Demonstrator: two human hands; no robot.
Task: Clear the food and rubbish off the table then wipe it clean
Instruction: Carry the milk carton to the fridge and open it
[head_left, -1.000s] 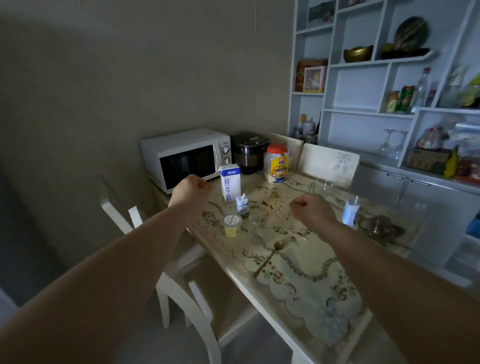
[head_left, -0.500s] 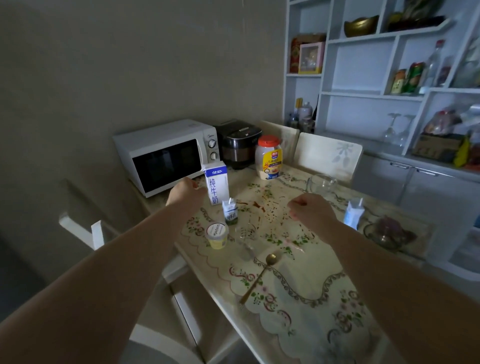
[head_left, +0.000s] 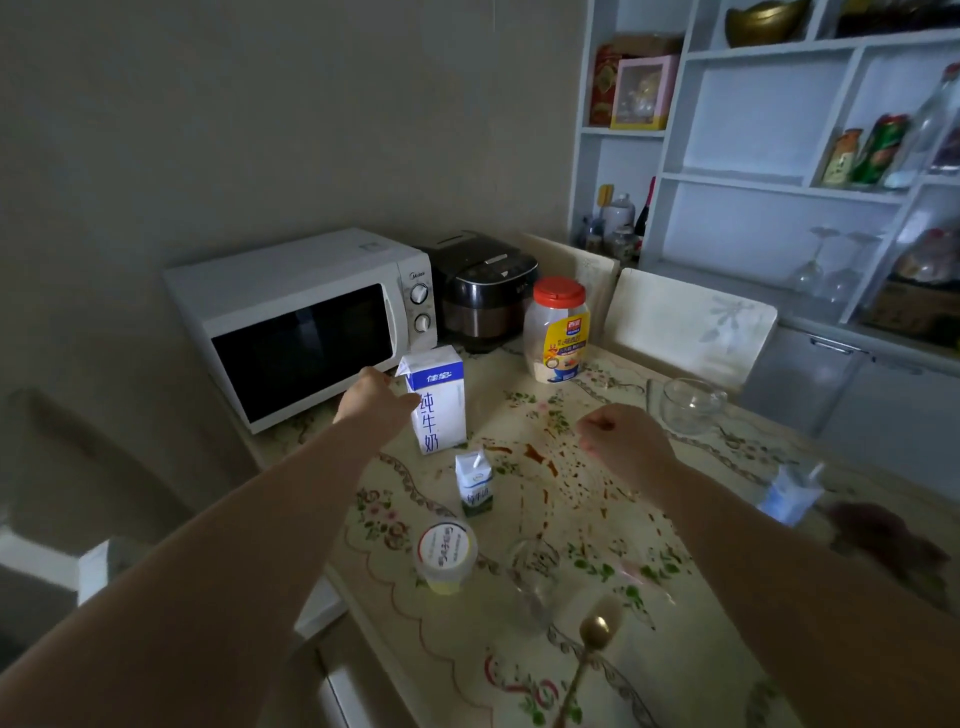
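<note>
L hand sits against the left side of the tall milk carton, thumb on its front; can't tell if it actually grips. R hand hovers curled in a fist, holding nothing, just right of the brown spill mid worktop. Nearer than the tall carton: small carton, then yoghurt cup, w/ a glass & spoon to its right. Microwave stands far left.

Dim room here, pale light washing the shelves at right while the left wall sinks into shadow, edges bowing wide-angle, spoon and near chair smeared soft.
</note>
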